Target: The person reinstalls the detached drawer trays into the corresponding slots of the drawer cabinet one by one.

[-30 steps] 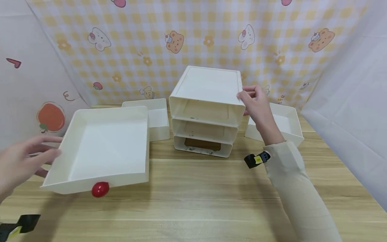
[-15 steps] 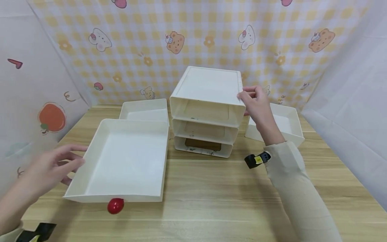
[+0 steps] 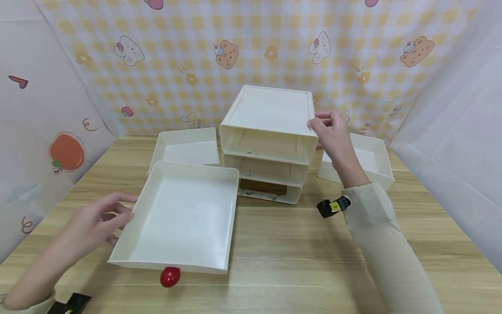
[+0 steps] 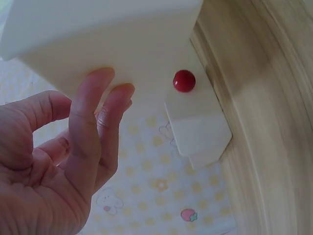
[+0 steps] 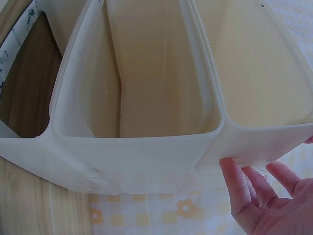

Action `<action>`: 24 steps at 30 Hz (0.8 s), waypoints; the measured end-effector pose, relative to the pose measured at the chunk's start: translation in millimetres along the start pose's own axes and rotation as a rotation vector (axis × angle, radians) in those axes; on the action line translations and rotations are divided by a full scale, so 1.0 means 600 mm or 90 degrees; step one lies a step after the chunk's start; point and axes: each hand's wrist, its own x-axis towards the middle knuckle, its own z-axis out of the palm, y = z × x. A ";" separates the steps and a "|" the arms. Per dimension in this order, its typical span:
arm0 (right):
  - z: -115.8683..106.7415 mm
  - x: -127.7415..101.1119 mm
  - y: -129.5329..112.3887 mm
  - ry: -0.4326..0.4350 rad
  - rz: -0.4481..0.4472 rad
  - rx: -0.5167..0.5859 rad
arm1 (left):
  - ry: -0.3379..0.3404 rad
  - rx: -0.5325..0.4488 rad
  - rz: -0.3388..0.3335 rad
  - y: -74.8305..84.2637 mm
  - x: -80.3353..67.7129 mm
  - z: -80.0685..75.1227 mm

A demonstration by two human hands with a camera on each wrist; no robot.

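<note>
A person's bare left hand [image 3: 96, 222] grips the left wall of a shallow, rectangular white plastic drawer [image 3: 184, 218], holding it raised above a wood-grain table [image 3: 333, 261]. The drawer is just in front of and to the left of a white plastic cabinet [image 3: 270, 109], which has three stacked compartments, all without drawers. A glossy red round knob [image 3: 170, 277] shows at the drawer's near edge. The right hand [image 3: 333, 135] holds the cabinet's top right edge, some fingertips against the side wall. Two more white plastic drawers lie on the table: one at the back left [image 3: 186, 150], partly hidden by the raised one, and one at the back right [image 3: 368, 161], partly behind the right forearm.

The raised drawer is held from one side only, so it could probably twist or sag on its right and slip from the fingertips. Swung farther right while low, it might knock the cabinet's lower front. If the right hand presses unevenly, the cabinet could slide or tip.
</note>
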 end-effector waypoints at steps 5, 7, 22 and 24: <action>0.000 -0.001 -0.001 0.000 0.002 0.000 | -0.023 -0.028 0.001 0.015 0.009 0.018; 0.000 -0.001 -0.001 0.000 0.002 -0.003 | -0.032 -0.047 0.000 0.023 0.014 0.025; 0.000 0.000 0.002 0.000 -0.001 0.008 | -0.078 -0.157 0.005 0.072 0.041 0.090; 0.000 0.001 0.003 -0.001 -0.002 0.010 | -0.085 -0.169 0.003 0.076 0.044 0.097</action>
